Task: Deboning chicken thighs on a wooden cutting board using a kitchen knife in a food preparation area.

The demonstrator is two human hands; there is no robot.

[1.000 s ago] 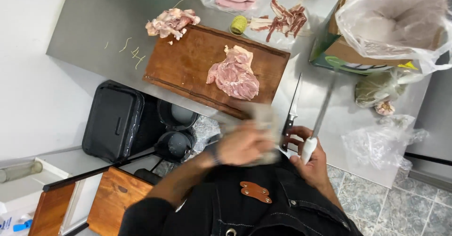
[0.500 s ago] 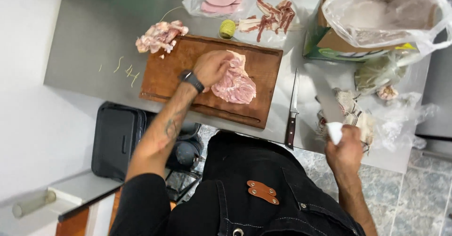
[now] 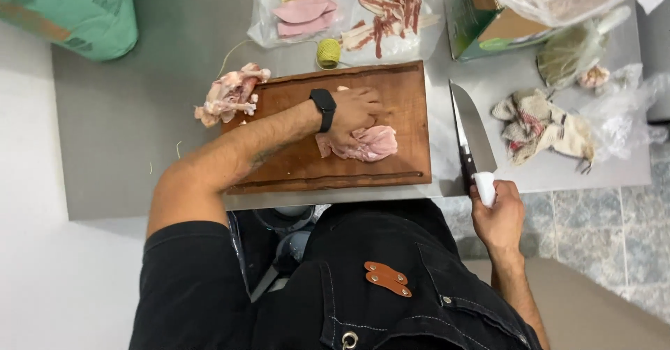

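Observation:
My left hand [image 3: 354,113] lies flat on a piece of raw pink meat [image 3: 371,143] in the middle of a wooden cutting board [image 3: 412,99]. A black watch sits on that wrist. My right hand [image 3: 497,214] grips the white handle of a broad chef's knife [image 3: 472,135], whose blade rests on the steel table just right of the board, tip pointing away from me. A second, narrower dark-handled knife [image 3: 461,138] lies alongside the blade.
A pile of raw chicken scraps [image 3: 229,94] sits at the board's left corner. Behind the board lie a twine ball [image 3: 328,53], sliced ham and cheese [image 3: 301,4] and bacon strips [image 3: 389,13] on plastic. A crumpled cloth [image 3: 544,123], a green box [image 3: 481,15] and bags fill the right.
The view has steadied and drawn closer. My left hand has settled further down on the meat. My right hand has lowered the white-handled knife so its blade lies on the table beside the board.

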